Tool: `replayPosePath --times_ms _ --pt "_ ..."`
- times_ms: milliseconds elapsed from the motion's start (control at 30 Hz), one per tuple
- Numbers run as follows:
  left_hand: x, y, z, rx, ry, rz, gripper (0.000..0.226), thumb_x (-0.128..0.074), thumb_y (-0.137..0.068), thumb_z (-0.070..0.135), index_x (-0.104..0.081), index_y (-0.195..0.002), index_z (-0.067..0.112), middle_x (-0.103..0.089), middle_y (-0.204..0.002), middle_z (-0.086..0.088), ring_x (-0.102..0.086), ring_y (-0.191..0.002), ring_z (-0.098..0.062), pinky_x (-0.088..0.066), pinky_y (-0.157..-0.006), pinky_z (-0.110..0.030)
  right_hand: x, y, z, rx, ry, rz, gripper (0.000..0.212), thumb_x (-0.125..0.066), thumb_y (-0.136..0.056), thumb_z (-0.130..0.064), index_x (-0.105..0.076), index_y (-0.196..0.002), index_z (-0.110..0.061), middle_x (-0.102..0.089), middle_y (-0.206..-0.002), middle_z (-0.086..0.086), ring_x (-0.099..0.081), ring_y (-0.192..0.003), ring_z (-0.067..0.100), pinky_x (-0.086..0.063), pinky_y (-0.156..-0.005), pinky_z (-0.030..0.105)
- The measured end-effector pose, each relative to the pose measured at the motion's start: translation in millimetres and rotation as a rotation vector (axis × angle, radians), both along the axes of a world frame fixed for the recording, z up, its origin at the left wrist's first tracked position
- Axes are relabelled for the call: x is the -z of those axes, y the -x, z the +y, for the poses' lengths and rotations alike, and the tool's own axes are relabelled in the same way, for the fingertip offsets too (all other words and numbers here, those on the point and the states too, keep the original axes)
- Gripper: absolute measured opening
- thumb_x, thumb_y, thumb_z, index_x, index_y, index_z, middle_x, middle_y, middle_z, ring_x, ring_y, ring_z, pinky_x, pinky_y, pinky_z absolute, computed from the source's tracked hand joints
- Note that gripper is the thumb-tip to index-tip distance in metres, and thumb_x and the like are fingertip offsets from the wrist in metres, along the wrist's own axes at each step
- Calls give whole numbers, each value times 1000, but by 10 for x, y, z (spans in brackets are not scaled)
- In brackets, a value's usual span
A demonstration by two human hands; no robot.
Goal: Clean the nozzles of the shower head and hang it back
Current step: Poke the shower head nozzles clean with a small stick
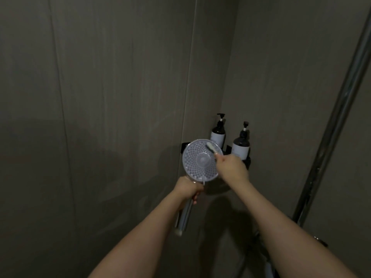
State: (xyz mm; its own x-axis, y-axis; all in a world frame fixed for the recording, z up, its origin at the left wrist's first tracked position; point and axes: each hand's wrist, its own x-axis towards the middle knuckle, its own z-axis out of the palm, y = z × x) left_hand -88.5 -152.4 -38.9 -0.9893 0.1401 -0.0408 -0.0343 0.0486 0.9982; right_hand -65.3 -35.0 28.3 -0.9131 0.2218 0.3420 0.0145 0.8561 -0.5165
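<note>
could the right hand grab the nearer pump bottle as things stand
Probably not straight away. The right hand is shut on the brush, which it holds to the shower head. The nearer pump bottle stands just beyond it with nothing between, so the way looks free, but its fingers are occupied.

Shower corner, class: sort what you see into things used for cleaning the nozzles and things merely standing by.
In use:
shower head, handle held in the left hand
small brush, held in the right hand, bristles on the nozzle face

Standing by:
two pump bottles on the corner shelf
metal rail
</note>
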Motion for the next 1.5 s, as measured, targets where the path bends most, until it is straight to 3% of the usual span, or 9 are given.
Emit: replayPosePath --times_ms 67,567,767,900,1033,1167,1267,1400,1500 --pt "-2 -6 -13 -6 -8 -4 32 -61 -76 -5 -47 -53 13 -41 -30 4 -34 -25 -7 -34 -33 -13 -5 -24 -44 -34 -13 -13 49 -34 -96 -45 -64 -80 -11 -52 -61 1 -47 -50 12 -33 -46 20" --pt "34 -46 -45 -23 -53 -22 32 -58 -77 -7 -46 -55 11 -41 -29 4 -34 -23 -6 -32 -31 -12 61 -52 -55 -30 -2 -80 47 -34 -96 -46 -61 -77 -12 -57 -68 4 -54 -58 18 -46 -58 30" --pt "106 -31 -108 -67 -23 -21 33 -61 -76 -6 -45 -53 11 -42 -30 3 -35 -24 -8 -34 -31 -15 90 -83 9 -24 1 -129 46 -36 -96 -44 -51 -63 -16 -56 -66 4 -52 -57 17 -44 -58 28" --pt "103 -21 -110 -37 14 -2 32 -61 -75 -6 -45 -52 10 -43 -31 1 -37 -25 -9 -36 -32 -17 152 -60 7 -14 -31 -163 47 -38 -94 -47 -57 -68 -13 -59 -69 5 -55 -59 18 -48 -59 30" --pt "120 -37 -116 -29 35 5 30 -60 -74 -7 -46 -54 10 -44 -33 0 -37 -25 -10 -36 -32 -17 134 -50 -28 -60 -48 -174 46 -38 -95 -45 -53 -64 -15 -57 -65 3 -53 -56 17 -40 -52 26" --pt "128 -34 -113 -35 20 -4 31 -59 -76 -7 -46 -54 11 -43 -31 2 -36 -25 -9 -35 -31 -17 125 -65 -83 -61 -23 -187 46 -39 -94 -46 -52 -62 -15 -57 -67 5 -53 -58 19 -44 -58 30" --pt "139 -61 -92 -18 22 -16 31 -60 -76 -6 -46 -55 12 -43 -32 2 -36 -25 -8 -35 -32 -16 68 -57 -7 -42 8 -179 47 -39 -94 -47 -59 -69 -12 -56 -65 3 -53 -57 17 -46 -58 31" --pt "159 -59 -91 -38 -35 -59 31 -58 -78 -5 -46 -56 12 -40 -29 4 -34 -24 -6 -33 -33 -13 150 -148 -1 -49 97 -218 44 -29 -96 -46 -64 -96 -18 -50 -66 0 -48 -54 13 -36 -48 25" --pt "129 -53 -72 -29 -60 -61 33 -57 -79 -6 -44 -56 12 -39 -28 4 -33 -23 -6 -32 -32 -12 167 -151 13 -22 9 -181 45 -35 -96 -44 -56 -69 -14 -58 -71 6 -54 -60 19 -48 -58 32"
